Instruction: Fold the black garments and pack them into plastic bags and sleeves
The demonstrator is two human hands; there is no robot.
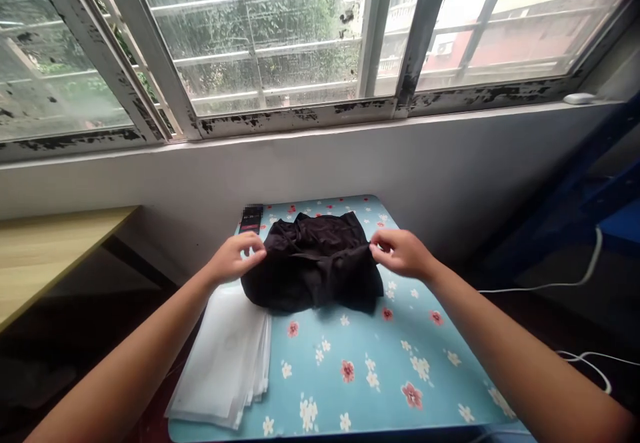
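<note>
A piece of black clothing (320, 266), its exact kind unclear from the folds, is spread between my hands above the far half of the blue flowered table (360, 390). At its left edge my left hand (237, 256) pinches the cloth between thumb and fingers. My right hand (400, 253) grips the opposite edge in the same way. The fabric is bunched and wrinkled along the top and hangs down in front. Near my left forearm lies a stack of clear plastic zip bags (225, 356).
Behind my left hand a dark phone (251, 218) lies at the table's back left corner. A wooden desk (55, 243) stands to the left. A wall and window (280, 36) rise behind the table. White cables (550, 286) and a blue frame (610, 196) are on the right.
</note>
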